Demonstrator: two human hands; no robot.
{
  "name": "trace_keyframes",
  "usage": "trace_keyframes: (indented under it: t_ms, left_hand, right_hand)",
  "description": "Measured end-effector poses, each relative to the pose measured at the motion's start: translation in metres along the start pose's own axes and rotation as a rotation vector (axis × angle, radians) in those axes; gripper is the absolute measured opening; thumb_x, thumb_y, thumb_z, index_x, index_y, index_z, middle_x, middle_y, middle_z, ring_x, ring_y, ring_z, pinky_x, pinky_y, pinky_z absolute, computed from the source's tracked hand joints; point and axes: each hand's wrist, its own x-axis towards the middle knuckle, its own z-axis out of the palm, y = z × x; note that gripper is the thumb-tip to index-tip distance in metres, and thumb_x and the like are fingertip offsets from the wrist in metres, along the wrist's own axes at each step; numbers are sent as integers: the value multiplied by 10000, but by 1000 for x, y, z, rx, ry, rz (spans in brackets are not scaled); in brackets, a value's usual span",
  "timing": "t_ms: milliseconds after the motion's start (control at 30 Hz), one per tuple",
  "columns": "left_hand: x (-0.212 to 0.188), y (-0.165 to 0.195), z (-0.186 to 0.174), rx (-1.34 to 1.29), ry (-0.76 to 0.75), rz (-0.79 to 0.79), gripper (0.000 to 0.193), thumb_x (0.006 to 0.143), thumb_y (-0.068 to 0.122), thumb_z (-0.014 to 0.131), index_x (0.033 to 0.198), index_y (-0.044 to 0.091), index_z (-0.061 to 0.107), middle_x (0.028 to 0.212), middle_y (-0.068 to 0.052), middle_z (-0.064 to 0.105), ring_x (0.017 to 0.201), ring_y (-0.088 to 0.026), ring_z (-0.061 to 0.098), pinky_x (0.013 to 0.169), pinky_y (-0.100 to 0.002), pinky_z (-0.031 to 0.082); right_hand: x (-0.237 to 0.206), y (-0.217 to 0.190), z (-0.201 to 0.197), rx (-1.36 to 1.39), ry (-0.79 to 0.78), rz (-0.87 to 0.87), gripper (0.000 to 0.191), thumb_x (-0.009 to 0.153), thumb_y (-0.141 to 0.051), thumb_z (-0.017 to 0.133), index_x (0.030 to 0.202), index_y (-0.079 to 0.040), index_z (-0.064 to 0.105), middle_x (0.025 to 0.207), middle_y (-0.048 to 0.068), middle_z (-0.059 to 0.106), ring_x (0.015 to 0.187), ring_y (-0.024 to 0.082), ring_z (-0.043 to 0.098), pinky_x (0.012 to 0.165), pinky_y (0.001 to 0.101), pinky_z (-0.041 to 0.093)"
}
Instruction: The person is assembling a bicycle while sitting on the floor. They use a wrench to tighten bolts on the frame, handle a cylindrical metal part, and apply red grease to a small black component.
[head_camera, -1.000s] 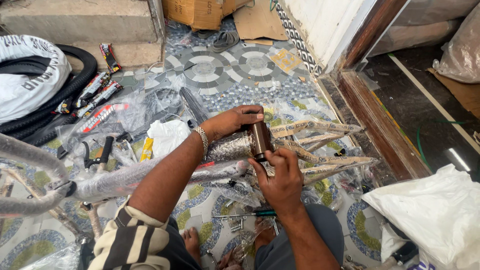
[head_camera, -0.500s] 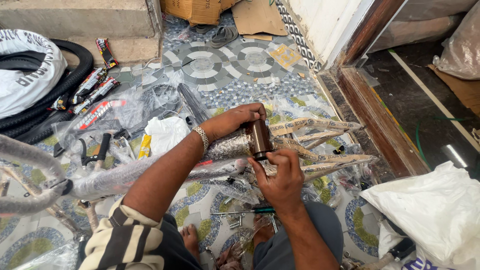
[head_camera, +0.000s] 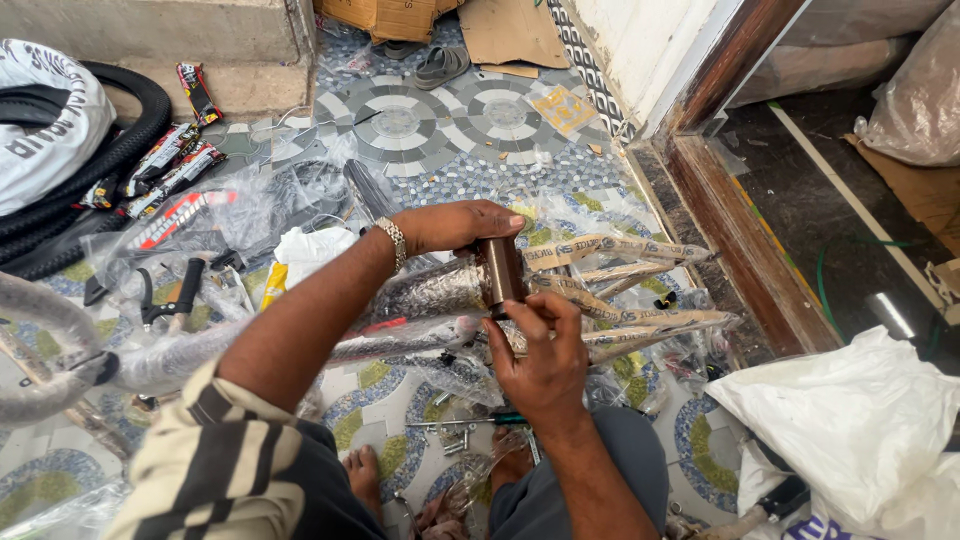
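Both hands work at the dark cylindrical shell (head_camera: 502, 272) of a plastic-wrapped bicycle frame (head_camera: 420, 300) held just above the tiled floor (head_camera: 400, 130). Left hand (head_camera: 455, 225), with a metal bracelet (head_camera: 394, 240) at the wrist, curls over the top of the shell and grips it from above. Right hand (head_camera: 540, 350) comes up from below, fingers closed against the shell's lower end; what they pinch there is too small to tell. Paper-wrapped frame tubes (head_camera: 620, 290) fan out to the right of the shell, and another wrapped tube runs off to the left, resting among clear plastic bags (head_camera: 250, 210).

Compared with 0.5 s ago, the grip of both hands is unchanged and the shell sits in the same spot; only the view has tilted slightly, bringing in more of the white bag (head_camera: 850, 420) at the lower right.

Around them: black tyres (head_camera: 90, 160) at the upper left, pliers (head_camera: 165, 295) with black handles on the plastic, a green-handled tool (head_camera: 500, 420) and loose bolts by the person's bare feet, a sandal (head_camera: 440, 65) near cardboard at the top, and a wooden door frame (head_camera: 740, 230) on the right.
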Motion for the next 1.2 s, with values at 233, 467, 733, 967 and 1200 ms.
trace_keyframes:
  t_ms: [233,467,733,967,1200]
  left_hand:
    - [-2,8,-2,211,35,-103,757,961,729,180,1006,183,704,704,50,592,583,-60,520,520,-218,461]
    - [-27,-16,3,-119,24,232,397,1029,457,460,1162,125,632,806,13,493,682,-78,415,599,-248,352]
    - [-16,-18,0,-92,-37,261,386,1027,471,462,1112,125,610,835,50,507,706,-64,433,612,-241,383]
    - [-4,-16,-1,-65,-83,232,477,1063,543,472,1141,90,598,877,20,536,787,-93,489,705,-277,452]
    - [-5,-10,-1,114,-34,203,694,1003,650,375,1093,65,737,923,-64,703,890,-147,643,874,-317,538]
  right_hand:
    - [-7,8,9,30,-65,172,487,871,-348,882,1064,-42,555,1061,97,571,882,171,669,661,300,614]
    - [-1,-2,8,26,19,4,505,861,-336,866,1160,-67,560,1099,132,492,935,205,608,672,312,589]
    - [3,-10,3,86,30,85,334,878,-124,852,1131,-109,634,1119,114,520,929,225,646,696,322,616]
    - [-13,12,12,59,11,154,423,912,-353,850,1040,-83,551,1028,23,557,904,146,669,692,320,601]
    - [-14,15,15,123,33,60,677,855,-512,822,1181,-42,460,1099,99,499,884,165,610,630,251,597]
